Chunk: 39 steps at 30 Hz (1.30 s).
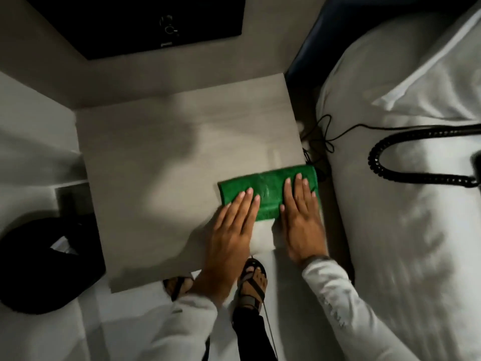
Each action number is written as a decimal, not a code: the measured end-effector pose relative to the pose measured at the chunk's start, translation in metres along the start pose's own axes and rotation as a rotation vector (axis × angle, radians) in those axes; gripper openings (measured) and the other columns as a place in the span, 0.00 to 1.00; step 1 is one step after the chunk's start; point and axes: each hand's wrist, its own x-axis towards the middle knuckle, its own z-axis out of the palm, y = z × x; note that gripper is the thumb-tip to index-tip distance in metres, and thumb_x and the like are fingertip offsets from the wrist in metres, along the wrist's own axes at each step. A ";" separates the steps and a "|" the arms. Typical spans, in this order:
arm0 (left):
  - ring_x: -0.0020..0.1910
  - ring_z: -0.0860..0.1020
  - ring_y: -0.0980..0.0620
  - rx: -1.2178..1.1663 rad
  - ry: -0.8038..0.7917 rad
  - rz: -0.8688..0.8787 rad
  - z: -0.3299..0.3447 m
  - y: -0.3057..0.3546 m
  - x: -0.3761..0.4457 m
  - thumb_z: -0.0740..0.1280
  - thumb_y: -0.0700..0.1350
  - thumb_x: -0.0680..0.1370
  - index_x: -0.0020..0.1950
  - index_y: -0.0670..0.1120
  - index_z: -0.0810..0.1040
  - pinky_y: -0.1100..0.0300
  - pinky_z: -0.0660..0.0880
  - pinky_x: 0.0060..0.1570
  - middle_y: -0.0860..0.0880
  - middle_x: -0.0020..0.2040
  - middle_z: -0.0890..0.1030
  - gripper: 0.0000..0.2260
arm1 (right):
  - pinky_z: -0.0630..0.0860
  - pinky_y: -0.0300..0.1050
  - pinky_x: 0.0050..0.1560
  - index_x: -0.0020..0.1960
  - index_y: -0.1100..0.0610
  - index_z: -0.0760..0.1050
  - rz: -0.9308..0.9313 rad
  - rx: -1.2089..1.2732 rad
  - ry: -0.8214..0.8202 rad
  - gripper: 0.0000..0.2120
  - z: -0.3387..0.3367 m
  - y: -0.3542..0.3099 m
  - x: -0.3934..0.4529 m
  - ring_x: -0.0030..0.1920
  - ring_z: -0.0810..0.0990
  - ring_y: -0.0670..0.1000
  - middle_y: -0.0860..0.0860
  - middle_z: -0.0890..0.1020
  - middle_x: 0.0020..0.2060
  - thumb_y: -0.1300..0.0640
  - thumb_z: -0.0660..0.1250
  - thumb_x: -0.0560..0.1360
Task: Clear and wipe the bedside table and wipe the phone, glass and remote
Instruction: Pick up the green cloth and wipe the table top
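A folded green cloth (268,186) lies flat on the pale wooden bedside table (161,162), near its right front corner. My left hand (231,230) presses flat on the cloth's left half, fingers together and stretched out. My right hand (302,217) presses flat on its right half in the same way. The tabletop carries nothing else. On the bed to the right lies the phone's black coiled cord (382,165); the phone body (477,162) is cut off by the frame's right edge. No glass or remote is in view.
The white bed (416,230) with a pillow (437,74) fills the right side. Thin black cables (325,136) hang in the gap between table and bed. A black bin (39,264) stands on the floor at the left. A dark panel (145,24) hangs on the wall behind. My sandalled feet (253,280) stand at the table's front edge.
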 end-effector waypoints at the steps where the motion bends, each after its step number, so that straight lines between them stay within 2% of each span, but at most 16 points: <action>1: 0.81 0.59 0.49 0.020 0.030 0.007 -0.005 -0.013 0.020 0.48 0.36 0.82 0.82 0.45 0.57 0.49 0.65 0.75 0.46 0.82 0.59 0.26 | 0.57 0.59 0.78 0.79 0.63 0.59 -0.008 -0.002 0.008 0.26 -0.001 -0.002 0.026 0.80 0.56 0.60 0.62 0.60 0.79 0.54 0.50 0.83; 4: 0.80 0.63 0.49 0.065 0.076 0.014 -0.022 -0.057 0.100 0.52 0.38 0.78 0.81 0.45 0.60 0.51 0.67 0.74 0.46 0.81 0.62 0.30 | 0.59 0.61 0.76 0.78 0.64 0.62 -0.015 -0.028 0.053 0.27 -0.005 -0.013 0.117 0.78 0.62 0.63 0.64 0.64 0.77 0.54 0.50 0.82; 7: 0.78 0.65 0.47 0.089 0.083 -0.002 -0.045 -0.095 0.165 0.47 0.39 0.75 0.80 0.43 0.62 0.51 0.67 0.73 0.45 0.80 0.65 0.31 | 0.56 0.61 0.77 0.79 0.63 0.60 -0.034 -0.064 0.022 0.30 -0.011 -0.027 0.200 0.79 0.60 0.64 0.64 0.62 0.78 0.50 0.45 0.81; 11: 0.78 0.66 0.47 0.108 0.109 -0.001 -0.059 -0.124 0.180 0.45 0.39 0.76 0.80 0.42 0.62 0.52 0.68 0.72 0.45 0.80 0.65 0.30 | 0.53 0.60 0.78 0.80 0.62 0.59 -0.065 -0.121 0.081 0.28 -0.005 -0.042 0.231 0.79 0.58 0.64 0.64 0.60 0.78 0.52 0.47 0.82; 15: 0.75 0.71 0.44 0.155 0.166 0.034 -0.059 -0.140 0.164 0.48 0.36 0.77 0.77 0.39 0.67 0.51 0.73 0.70 0.43 0.77 0.70 0.28 | 0.52 0.58 0.79 0.80 0.61 0.58 -0.052 -0.121 0.079 0.27 0.000 -0.063 0.219 0.80 0.57 0.63 0.64 0.58 0.79 0.54 0.51 0.83; 18: 0.74 0.72 0.44 0.207 0.161 -0.017 -0.068 -0.180 0.133 0.50 0.35 0.77 0.76 0.38 0.68 0.49 0.74 0.69 0.42 0.76 0.71 0.27 | 0.61 0.60 0.76 0.78 0.60 0.65 -0.123 -0.115 0.135 0.26 0.016 -0.111 0.208 0.77 0.64 0.64 0.66 0.65 0.76 0.54 0.53 0.81; 20: 0.74 0.72 0.42 0.260 0.155 -0.056 -0.074 -0.212 0.103 0.51 0.34 0.77 0.76 0.36 0.67 0.48 0.71 0.70 0.40 0.76 0.71 0.27 | 0.65 0.59 0.74 0.75 0.57 0.69 -0.185 -0.076 0.163 0.26 0.028 -0.151 0.199 0.75 0.68 0.63 0.65 0.69 0.74 0.53 0.55 0.79; 23: 0.73 0.73 0.40 0.375 0.206 -0.108 -0.079 -0.247 0.061 0.52 0.33 0.77 0.75 0.33 0.67 0.52 0.60 0.77 0.36 0.74 0.71 0.25 | 0.63 0.57 0.73 0.76 0.55 0.70 -0.258 -0.051 0.126 0.28 0.045 -0.201 0.188 0.76 0.67 0.61 0.63 0.68 0.75 0.51 0.60 0.76; 25: 0.74 0.71 0.38 0.408 0.194 -0.150 -0.080 -0.254 0.040 0.51 0.33 0.78 0.75 0.31 0.65 0.50 0.63 0.77 0.33 0.75 0.70 0.25 | 0.62 0.57 0.73 0.76 0.54 0.69 -0.290 -0.063 0.091 0.30 0.052 -0.221 0.182 0.77 0.66 0.61 0.63 0.67 0.76 0.52 0.63 0.74; 27: 0.76 0.68 0.38 0.382 0.164 -0.193 -0.079 -0.255 0.024 0.50 0.33 0.79 0.77 0.31 0.61 0.47 0.67 0.75 0.33 0.76 0.67 0.25 | 0.62 0.57 0.72 0.76 0.53 0.69 -0.335 -0.072 0.059 0.30 0.055 -0.228 0.175 0.76 0.66 0.62 0.64 0.67 0.76 0.52 0.63 0.74; 32: 0.79 0.63 0.39 0.259 0.124 -0.219 -0.074 -0.257 -0.019 0.50 0.32 0.80 0.80 0.35 0.57 0.46 0.64 0.77 0.36 0.80 0.62 0.26 | 0.65 0.56 0.69 0.74 0.50 0.72 -0.414 -0.069 0.038 0.26 0.062 -0.223 0.143 0.73 0.71 0.63 0.64 0.70 0.74 0.50 0.65 0.76; 35: 0.80 0.60 0.40 0.197 0.089 -0.222 -0.071 -0.245 -0.050 0.50 0.34 0.80 0.80 0.36 0.56 0.46 0.61 0.78 0.37 0.80 0.61 0.27 | 0.65 0.57 0.71 0.76 0.50 0.70 -0.396 -0.033 0.045 0.24 0.069 -0.220 0.102 0.75 0.69 0.62 0.63 0.68 0.75 0.50 0.64 0.80; 39: 0.80 0.60 0.40 0.135 0.091 -0.247 -0.059 -0.205 -0.105 0.53 0.33 0.79 0.80 0.36 0.56 0.44 0.63 0.77 0.37 0.81 0.60 0.28 | 0.63 0.58 0.75 0.77 0.51 0.67 -0.374 -0.003 0.047 0.23 0.075 -0.212 0.034 0.77 0.65 0.62 0.62 0.66 0.77 0.50 0.60 0.83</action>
